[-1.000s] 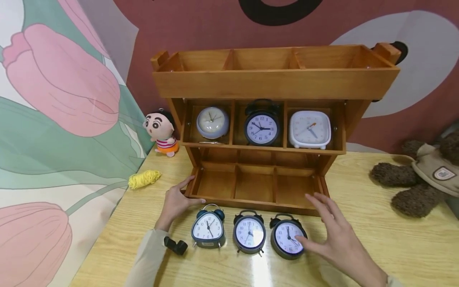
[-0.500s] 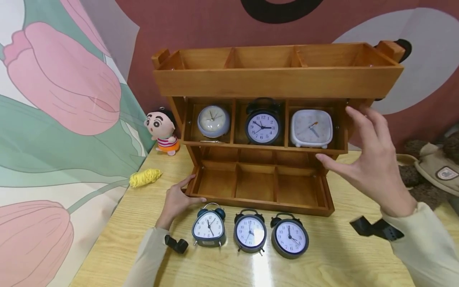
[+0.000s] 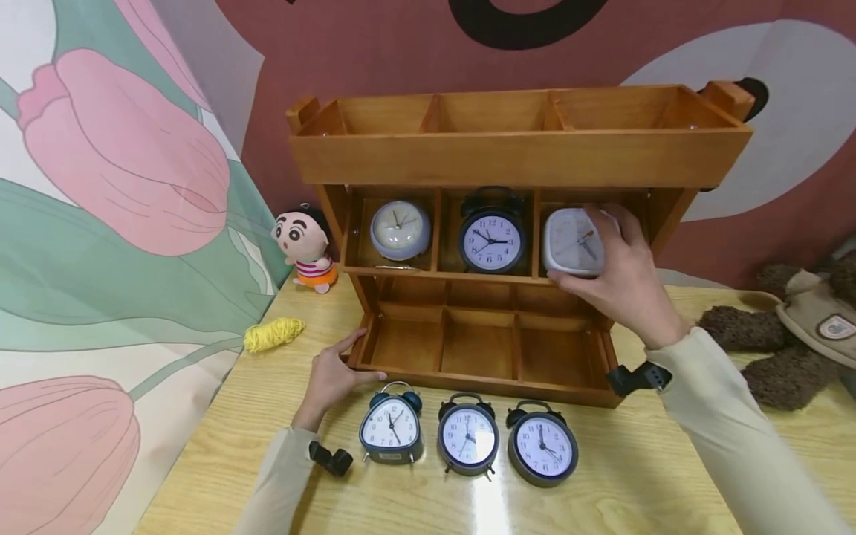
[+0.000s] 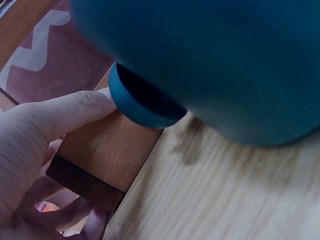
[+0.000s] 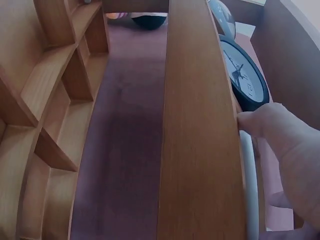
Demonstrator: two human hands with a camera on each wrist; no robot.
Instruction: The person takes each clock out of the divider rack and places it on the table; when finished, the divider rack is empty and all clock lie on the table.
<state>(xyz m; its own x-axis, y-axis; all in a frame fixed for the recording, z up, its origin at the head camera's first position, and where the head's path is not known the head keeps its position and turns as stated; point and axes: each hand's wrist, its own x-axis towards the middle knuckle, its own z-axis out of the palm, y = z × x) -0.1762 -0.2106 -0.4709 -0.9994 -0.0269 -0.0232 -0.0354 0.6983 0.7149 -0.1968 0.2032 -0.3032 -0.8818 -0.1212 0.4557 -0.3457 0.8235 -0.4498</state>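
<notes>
In the head view my right hand point(image 3: 628, 286) is at the white square alarm clock point(image 3: 567, 241) in the middle tier's right compartment. Its fingers lie over the clock's right side and the thumb is at the lower edge. The right wrist view shows the thumb point(image 5: 255, 122) at the tier's front board, beside a strip of the white clock point(image 5: 250, 185). My left hand point(image 3: 328, 383) grips the bottom left corner of the wooden shelf point(image 3: 515, 157), thumb along the front and fingers round the side. Close to that thumb stands a teal triangular alarm clock point(image 3: 391, 429).
Two black twin-bell alarm clocks, one central point(image 3: 468, 437) and one right point(image 3: 542, 447), stand before the shelf. A round clock point(image 3: 400, 230) and a black clock point(image 3: 492, 241) occupy the middle tier. Yellow yarn point(image 3: 273, 334), a doll point(image 3: 307, 249) and a teddy bear point(image 3: 796, 342) flank it.
My right hand has risen from beside the right black clock on the table, passed the shelf's right side, and moved left onto the white clock. The left hand stays at the corner.
</notes>
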